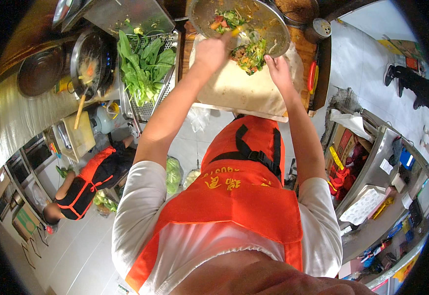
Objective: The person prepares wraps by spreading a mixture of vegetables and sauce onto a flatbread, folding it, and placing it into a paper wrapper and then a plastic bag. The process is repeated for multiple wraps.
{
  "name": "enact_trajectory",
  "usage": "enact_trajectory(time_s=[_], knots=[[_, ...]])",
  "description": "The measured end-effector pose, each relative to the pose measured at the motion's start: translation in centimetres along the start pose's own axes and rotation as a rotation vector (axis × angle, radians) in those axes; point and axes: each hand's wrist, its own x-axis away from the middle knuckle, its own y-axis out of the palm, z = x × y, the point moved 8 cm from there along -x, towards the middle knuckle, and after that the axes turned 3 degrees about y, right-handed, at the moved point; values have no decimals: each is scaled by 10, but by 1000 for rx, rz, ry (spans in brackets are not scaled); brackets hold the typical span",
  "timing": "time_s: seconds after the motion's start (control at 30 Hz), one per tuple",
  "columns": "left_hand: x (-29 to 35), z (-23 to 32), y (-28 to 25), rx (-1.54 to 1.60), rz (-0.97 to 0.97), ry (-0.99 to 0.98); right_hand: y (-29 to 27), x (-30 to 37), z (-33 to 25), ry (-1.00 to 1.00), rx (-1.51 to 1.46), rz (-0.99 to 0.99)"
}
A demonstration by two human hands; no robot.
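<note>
A metal bowl (275,30) is tilted at the far edge of the work surface, chopped greens and other filling inside. Some of the mixed filling (250,56) lies at its near rim, over a large pale flatbread sheet (244,91). My left hand (213,53) is closed round a utensil with a yellow part (237,31); motion blurs it, and its working end cannot be made out. At the bowl's near right rim, my right hand (279,69) grips with thumb and fingers. Part of its grip is hidden.
Left of the board, leafy greens (143,64) lie in a perforated metal tray (168,81). Further left sits a wok (87,64) with a wooden handle. A lidded canister (318,30) and a red-handled tool (313,76) stand right. Another person (94,182) is at lower left.
</note>
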Motion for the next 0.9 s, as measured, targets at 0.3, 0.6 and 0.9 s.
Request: enact_trajectory(time_s=[0.3,0.6,0.9], knots=[[27,17,-1,76,129,107,-4,2,7,62,182,19],[-10,-2,-21,-21,-50,26,-1,3,-7,85,-5,-41],[0,-1,-12,-29,-11,3,-1,-2,7,127,146,-55]])
